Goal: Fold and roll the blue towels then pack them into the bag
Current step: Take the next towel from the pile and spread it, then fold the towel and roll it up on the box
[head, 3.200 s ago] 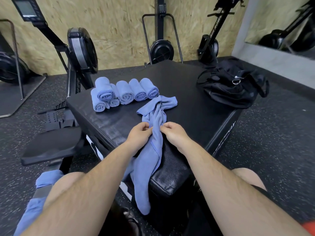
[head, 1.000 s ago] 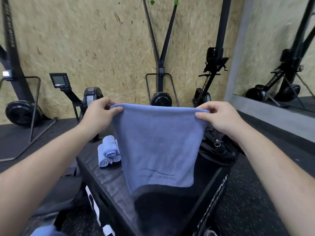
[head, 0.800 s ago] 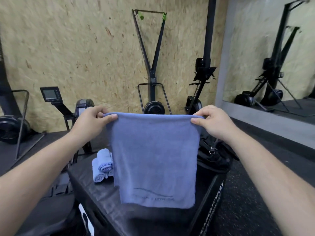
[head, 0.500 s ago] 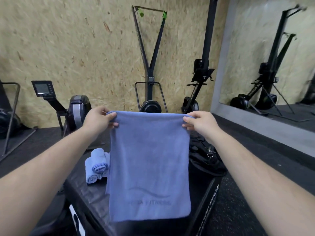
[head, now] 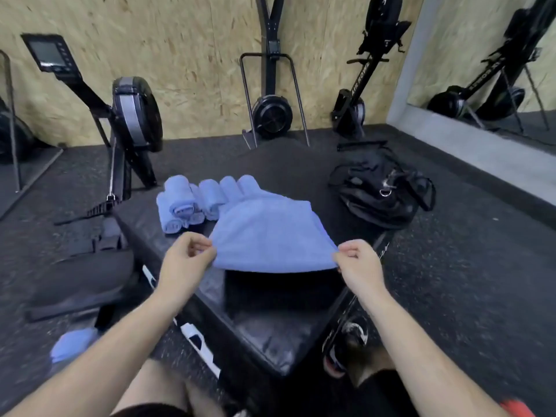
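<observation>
Left hand (head: 183,260) and right hand (head: 358,261) each pinch a near corner of the blue towel (head: 270,236), stretched out above the black surface (head: 270,335), its far edge by the rolled towels (head: 198,200), the bag (head: 379,194) to the right.

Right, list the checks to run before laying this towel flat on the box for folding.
1. The left hand pinches a corner of the towel: ok.
2. The right hand pinches the other corner: ok.
3. The towel is spread without twists: ok.
4. Its far edge is clear of the rolled towels: cannot tell, they overlap in view.
5. Bare box top under the towel: ok.
6. The bag is open: cannot tell.
</observation>
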